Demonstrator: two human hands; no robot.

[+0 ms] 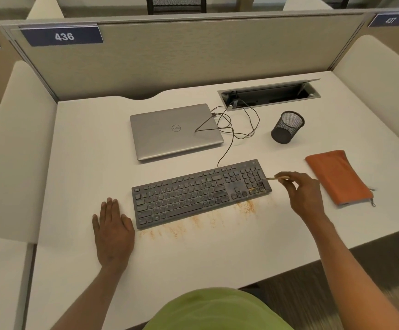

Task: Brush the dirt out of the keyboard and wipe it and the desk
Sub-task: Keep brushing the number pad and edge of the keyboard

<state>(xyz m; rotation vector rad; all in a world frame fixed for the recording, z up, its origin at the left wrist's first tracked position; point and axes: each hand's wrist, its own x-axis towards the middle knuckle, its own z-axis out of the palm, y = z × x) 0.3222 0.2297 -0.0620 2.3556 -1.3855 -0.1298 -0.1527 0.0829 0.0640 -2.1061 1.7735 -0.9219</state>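
A dusty black keyboard (201,192) lies slanted on the white desk (193,253). Orange-brown dirt (201,221) is smeared along the desk just in front of it, and some sits on the number pad. My right hand (299,191) pinches a thin light brush (277,179) whose tip touches the right end of the keyboard. Flat on the desk beside the keyboard's left end rests my left hand (112,228), fingers straight. An orange cloth (339,177) lies to the right of my right hand.
A shut silver laptop (174,131) sits behind the keyboard, with a tangled cable (236,125) running to an open cable hatch (270,94). A black mesh pen cup (287,126) stands at the back right. Partition walls enclose the desk on three sides.
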